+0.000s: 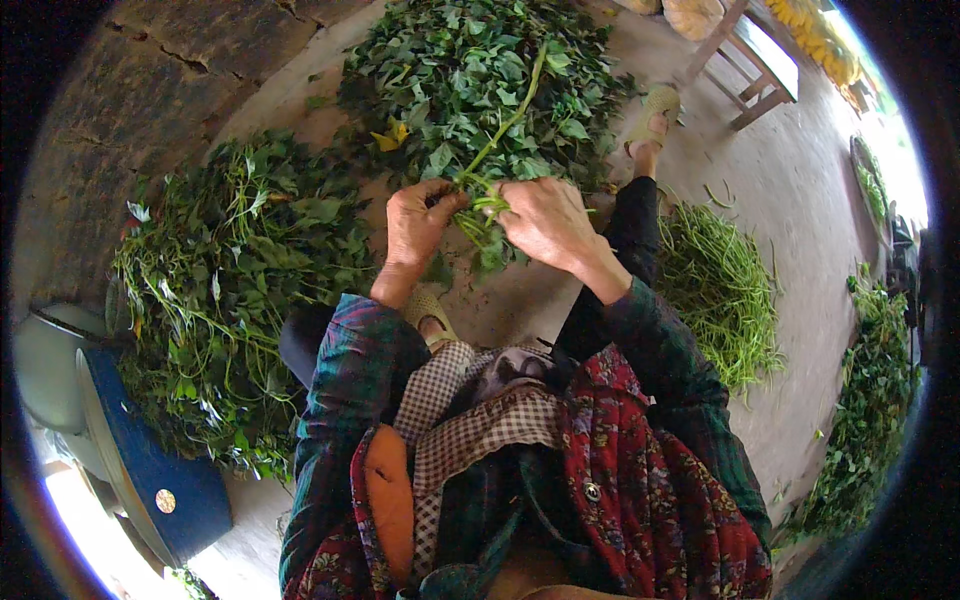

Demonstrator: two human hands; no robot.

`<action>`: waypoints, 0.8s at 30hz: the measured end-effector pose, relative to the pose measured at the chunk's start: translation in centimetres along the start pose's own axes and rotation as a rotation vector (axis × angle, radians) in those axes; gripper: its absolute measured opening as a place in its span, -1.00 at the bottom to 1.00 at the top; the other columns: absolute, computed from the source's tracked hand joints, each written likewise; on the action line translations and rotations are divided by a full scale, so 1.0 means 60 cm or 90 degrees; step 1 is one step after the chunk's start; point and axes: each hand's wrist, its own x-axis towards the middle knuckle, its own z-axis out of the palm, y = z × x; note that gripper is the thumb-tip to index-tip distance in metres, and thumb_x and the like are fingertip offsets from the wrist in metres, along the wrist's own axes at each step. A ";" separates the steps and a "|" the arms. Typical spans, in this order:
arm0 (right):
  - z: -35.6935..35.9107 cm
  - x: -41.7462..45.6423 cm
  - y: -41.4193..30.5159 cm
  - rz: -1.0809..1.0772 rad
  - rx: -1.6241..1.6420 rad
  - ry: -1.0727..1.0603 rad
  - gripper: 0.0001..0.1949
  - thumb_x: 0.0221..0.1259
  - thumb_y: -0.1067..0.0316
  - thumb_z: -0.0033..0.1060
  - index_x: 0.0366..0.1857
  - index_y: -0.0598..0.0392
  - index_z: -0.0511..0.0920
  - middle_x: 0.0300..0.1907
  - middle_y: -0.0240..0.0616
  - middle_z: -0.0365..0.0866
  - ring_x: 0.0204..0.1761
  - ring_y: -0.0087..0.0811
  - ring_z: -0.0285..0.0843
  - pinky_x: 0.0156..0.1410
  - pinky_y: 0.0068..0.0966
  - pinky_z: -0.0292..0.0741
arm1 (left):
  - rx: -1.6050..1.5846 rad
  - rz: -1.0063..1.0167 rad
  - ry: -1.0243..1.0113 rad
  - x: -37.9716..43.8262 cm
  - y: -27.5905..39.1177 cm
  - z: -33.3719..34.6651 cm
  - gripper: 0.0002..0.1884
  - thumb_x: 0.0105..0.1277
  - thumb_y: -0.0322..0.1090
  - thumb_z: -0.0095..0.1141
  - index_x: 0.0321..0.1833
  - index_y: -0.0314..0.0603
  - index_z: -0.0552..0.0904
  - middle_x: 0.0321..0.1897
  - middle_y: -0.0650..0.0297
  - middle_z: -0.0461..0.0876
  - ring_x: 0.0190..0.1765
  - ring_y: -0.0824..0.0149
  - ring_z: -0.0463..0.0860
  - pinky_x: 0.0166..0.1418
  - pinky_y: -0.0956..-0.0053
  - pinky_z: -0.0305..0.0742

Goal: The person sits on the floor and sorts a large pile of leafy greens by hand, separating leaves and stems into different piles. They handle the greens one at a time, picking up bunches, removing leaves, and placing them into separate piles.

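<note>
Both hands meet over the floor in front of my lap. Thumb and fingers of my left hand (pixel 420 221) pinch a green leafy vine (pixel 510 124), whose thick pale stem slants up and away to the right. My right hand (pixel 551 225) is closed around a small bunch of green leaf stalks (pixel 487 201), close beside the left fingertips. A few leaves (pixel 491 251) hang beneath the hands. Beyond them lies a broad heap of loose green leaves (pixel 480 90), with a yellow leaf (pixel 390 136) near its left edge.
Tangled leafy vines (pixel 225 277) are piled at my left, beside a blue object (pixel 150 450). At my right lies a heap of thin green stalks (pixel 716 285), with more greenery (pixel 862 420) farther out. A wooden stool (pixel 750 67) and yellow bananas (pixel 814 37) are at upper right.
</note>
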 end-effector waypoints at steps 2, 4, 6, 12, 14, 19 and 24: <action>0.019 0.000 -0.010 0.027 0.043 -0.022 -0.83 -0.04 0.28 0.13 -0.55 0.18 0.52 -0.61 0.01 0.52 -0.47 0.04 0.55 -0.37 -0.13 0.46 | 0.112 0.063 0.081 -0.001 -0.007 0.011 -0.79 0.05 -0.30 0.29 -0.35 -0.32 0.67 -0.53 0.11 0.65 -0.48 0.24 0.62 -0.37 0.41 0.47; 0.044 0.000 -0.006 0.070 0.082 -0.054 -0.80 0.00 0.23 0.13 -0.52 0.16 0.54 -0.60 0.00 0.52 -0.50 0.04 0.53 -0.40 -0.15 0.45 | 0.202 0.142 0.197 0.001 -0.011 0.020 -0.79 0.02 -0.29 0.29 -0.38 -0.31 0.67 -0.51 0.03 0.63 -0.45 0.01 0.60 -0.35 0.32 0.48; 0.069 -0.007 -0.011 0.109 0.259 -0.068 -0.78 0.02 0.18 0.14 -0.49 0.14 0.56 -0.61 -0.03 0.53 -0.52 0.00 0.53 -0.40 -0.19 0.44 | 0.197 0.099 0.198 0.006 -0.012 0.021 -0.80 0.03 -0.30 0.29 -0.37 -0.31 0.67 -0.51 0.04 0.63 -0.45 0.02 0.61 -0.35 0.33 0.48; 0.006 0.023 0.011 0.214 0.429 -0.071 -0.79 0.22 0.22 0.11 -0.38 0.14 0.60 -0.62 -0.47 0.54 -0.55 -0.66 0.39 -0.40 -0.59 0.32 | -0.067 -0.027 0.143 0.025 -0.048 -0.015 -0.80 0.11 -0.33 0.24 -0.32 -0.36 0.65 -0.52 0.12 0.63 -0.46 0.30 0.55 -0.30 0.44 0.43; -0.024 0.028 0.021 0.228 0.487 -0.036 -0.76 0.24 0.17 0.05 -0.41 0.13 0.59 -0.58 -0.36 0.61 -0.53 -0.56 0.48 -0.35 -0.50 0.40 | -0.270 -0.112 0.133 0.022 -0.059 -0.018 -0.78 0.17 -0.30 0.22 -0.26 -0.35 0.64 -0.43 0.24 0.65 -0.34 0.41 0.52 -0.17 0.51 0.39; 0.039 -0.011 0.008 0.233 0.583 -0.033 -0.78 0.22 0.22 0.18 -0.35 0.18 0.56 -0.49 -0.41 0.59 -0.38 -0.64 0.43 -0.24 -0.59 0.38 | -0.547 -0.261 0.101 0.019 -0.024 -0.014 -0.73 0.27 -0.24 0.11 -0.11 -0.30 0.62 -0.27 0.30 0.63 -0.19 0.41 0.54 -0.05 0.53 0.38; 0.115 -0.040 0.002 0.194 0.416 0.031 -0.75 0.11 0.23 0.25 -0.21 0.15 0.60 -0.53 -0.16 0.55 -0.48 -0.52 0.46 -0.33 -0.44 0.42 | -0.634 -0.238 0.083 0.015 -0.025 -0.013 -0.74 0.29 -0.29 0.06 0.01 -0.15 0.57 -0.11 0.33 0.57 -0.12 0.36 0.55 -0.03 0.49 0.44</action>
